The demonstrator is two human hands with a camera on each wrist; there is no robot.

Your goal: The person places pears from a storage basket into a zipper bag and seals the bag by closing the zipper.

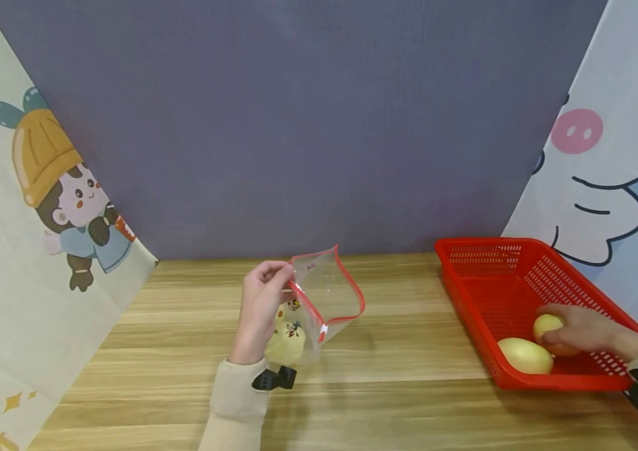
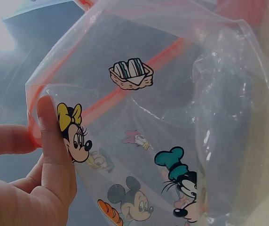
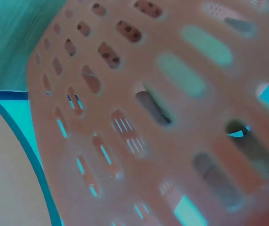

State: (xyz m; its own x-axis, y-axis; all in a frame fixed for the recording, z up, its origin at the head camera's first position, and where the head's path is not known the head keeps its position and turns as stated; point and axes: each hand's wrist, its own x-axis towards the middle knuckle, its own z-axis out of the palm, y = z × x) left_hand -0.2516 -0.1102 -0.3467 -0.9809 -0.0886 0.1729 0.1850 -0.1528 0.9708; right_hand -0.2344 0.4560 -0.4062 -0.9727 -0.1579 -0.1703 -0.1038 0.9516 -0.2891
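Note:
My left hand [image 1: 259, 307] pinches the red zip rim of a clear plastic bag [image 1: 324, 300] printed with cartoon figures, holding its mouth open above the wooden table. A yellow fruit [image 1: 287, 344] lies in the bag's bottom. In the left wrist view my thumb and fingers [image 2: 54, 155] pinch the bag [image 2: 162, 117] at its red rim. My right hand [image 1: 580, 329] reaches into the red basket [image 1: 482, 275] and curls over a small yellow fruit [image 1: 546, 325]. A second, larger yellow fruit [image 1: 524, 355] lies beside it. The right wrist view shows only the basket's slotted wall [image 3: 172, 117] up close.
The wooden table [image 1: 397, 401] is boxed in by a grey back panel and cartoon-printed side panels left and right. The red basket stands against the right panel. Bare wood lies between the bag and the basket.

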